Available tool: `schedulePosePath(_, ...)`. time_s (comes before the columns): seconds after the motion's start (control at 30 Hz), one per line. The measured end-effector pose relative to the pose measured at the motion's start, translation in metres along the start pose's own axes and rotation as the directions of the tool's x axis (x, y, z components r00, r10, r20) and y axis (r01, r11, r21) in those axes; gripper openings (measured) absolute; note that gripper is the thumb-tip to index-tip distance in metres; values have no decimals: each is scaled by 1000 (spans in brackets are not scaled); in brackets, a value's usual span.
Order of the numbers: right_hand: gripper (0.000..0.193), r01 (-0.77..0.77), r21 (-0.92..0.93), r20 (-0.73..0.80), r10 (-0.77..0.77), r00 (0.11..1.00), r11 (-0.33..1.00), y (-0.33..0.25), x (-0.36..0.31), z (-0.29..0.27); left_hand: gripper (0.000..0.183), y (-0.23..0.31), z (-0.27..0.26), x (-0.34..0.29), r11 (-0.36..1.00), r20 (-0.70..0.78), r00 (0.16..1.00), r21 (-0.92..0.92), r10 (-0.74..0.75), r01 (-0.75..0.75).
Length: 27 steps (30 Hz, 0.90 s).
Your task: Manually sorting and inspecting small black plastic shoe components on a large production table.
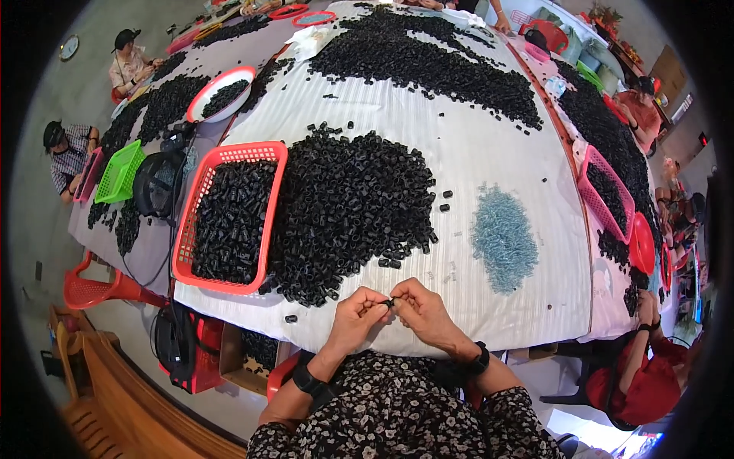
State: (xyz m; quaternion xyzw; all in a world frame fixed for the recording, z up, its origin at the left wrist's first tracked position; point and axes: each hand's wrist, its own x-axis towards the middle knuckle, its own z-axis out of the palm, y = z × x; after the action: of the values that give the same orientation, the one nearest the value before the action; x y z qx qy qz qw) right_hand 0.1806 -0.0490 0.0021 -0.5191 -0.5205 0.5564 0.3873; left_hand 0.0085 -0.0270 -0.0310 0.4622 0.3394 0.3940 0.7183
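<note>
Both my hands meet just inside the near edge of the table. Between their fingertips is a small black plastic part, mostly covered by the fingers. My left hand pinches it from the left, and my right hand pinches it from the right. Beyond my hands spreads a pile of short black cylindrical caps. To its left stands a red-orange plastic basket full of similar black pieces. A heap of small clear bluish pieces lies right of my hands; their kind is too small to tell.
The table has a pale cloth cover. A larger black heap lies at the far end. Left are a white bowl, a green basket and a fan; right is a pink basket. Several people sit around.
</note>
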Motion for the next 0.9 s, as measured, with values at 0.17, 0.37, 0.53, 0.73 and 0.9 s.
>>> schedulePosePath(0.17,11,95,-123,1,-95,995,988,-3,0,0,12,4,3,-1,1000,3,1000,3,8,-8)
schedulePosePath(0.37,14,373,-430,45,-394,918,822,11,4,8,6,-7,2,0,979,-123,989,194,84,-59)
schedulePosePath(0.53,22,456,-636,158,-473,867,622,24,9,14,6,-9,5,2,952,-208,973,304,103,-35)
schedulePosePath(0.73,37,507,-718,191,-565,803,477,17,5,17,9,-2,10,3,923,-205,975,384,86,-1)
schedulePosePath(0.9,39,488,-743,159,-587,794,458,28,5,23,12,-4,13,3,858,-204,969,514,139,-15)
